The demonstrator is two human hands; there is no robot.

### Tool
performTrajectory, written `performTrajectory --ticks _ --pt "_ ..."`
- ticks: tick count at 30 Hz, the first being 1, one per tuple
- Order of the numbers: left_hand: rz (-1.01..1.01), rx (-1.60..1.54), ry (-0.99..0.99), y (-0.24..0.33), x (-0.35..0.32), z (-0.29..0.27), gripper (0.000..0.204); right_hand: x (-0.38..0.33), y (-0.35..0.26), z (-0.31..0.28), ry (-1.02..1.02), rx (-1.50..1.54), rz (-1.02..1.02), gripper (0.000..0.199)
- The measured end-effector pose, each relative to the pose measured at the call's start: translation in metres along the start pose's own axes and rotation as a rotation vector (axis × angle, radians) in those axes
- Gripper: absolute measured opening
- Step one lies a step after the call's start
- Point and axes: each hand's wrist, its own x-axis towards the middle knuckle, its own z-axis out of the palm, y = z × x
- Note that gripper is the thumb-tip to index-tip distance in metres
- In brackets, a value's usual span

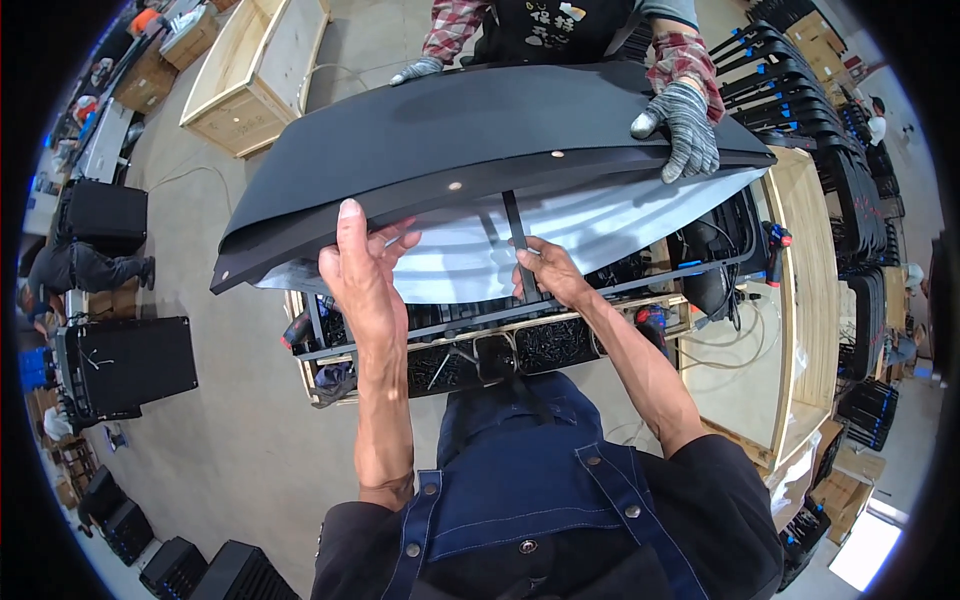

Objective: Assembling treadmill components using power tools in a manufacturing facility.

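A large curved black panel (pixel 430 130) lies tilted in front of me, its near edge raised above a white sheet-like surface (pixel 600 240). My left hand (pixel 365 270) grips the panel's near left edge, thumb on the outer face and fingers beneath. Below the panel's middle, my right hand (pixel 550 270) pinches a narrow flat black bar (pixel 514 215) that stands between the panel and a black frame (pixel 640 272). Across from me, a co-worker's grey-gloved hand (pixel 685 130) presses on the panel's right part; the other gloved hand (pixel 417 70) rests at its far edge.
Trays of small dark fasteners (pixel 555 343) sit at the bench's near side. A red-and-blue power tool (pixel 652 322) lies at the right, another (pixel 298 330) at the left. Open wooden crates (pixel 235 100) and black chair-like frames (pixel 770 75) stand around.
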Motion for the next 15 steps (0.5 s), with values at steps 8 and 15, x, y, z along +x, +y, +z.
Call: performTrajectory --ticks 8,15 --pt "0.004 -0.029 0.010 -0.004 -0.005 -0.006 0.031 -0.031 -0.012 -0.053 0.119 0.023 -0.044 0.068" --pt "-0.136 -0.045 0.084 -0.037 -0.036 -0.046 0.021 -0.133 -0.105 -0.269 0.392 0.786 -0.470 0.053"
